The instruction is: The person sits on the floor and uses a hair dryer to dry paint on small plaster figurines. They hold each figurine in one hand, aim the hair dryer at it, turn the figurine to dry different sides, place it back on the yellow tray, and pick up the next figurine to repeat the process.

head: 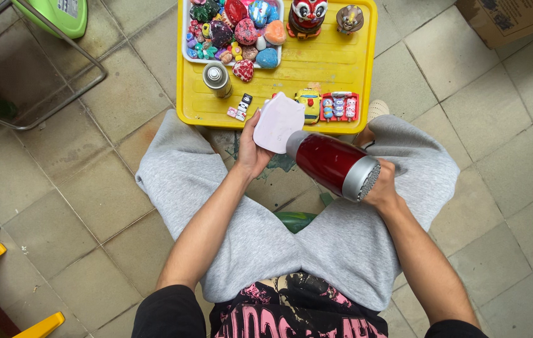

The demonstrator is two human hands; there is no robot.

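Observation:
My left hand (251, 153) holds a pale pink flat figure (277, 122) upright above my knees. My right hand (384, 186) grips a red hair dryer (332, 164) with a silver rear grille, its nozzle pointed at the pink figure and almost touching it. Both sit just in front of a yellow tray (341, 69) on the tiled floor. I am seated, with grey trousers (248, 238) spread to both sides.
On the tray stand a white dish of painted stones (241, 28), a silver spray can (217, 78), a red-and-white figurine (308, 15), a small brown figure (350, 19) and small painted pieces (338, 106). A cardboard box (507, 19) lies far right, a metal chair frame (41, 75) left.

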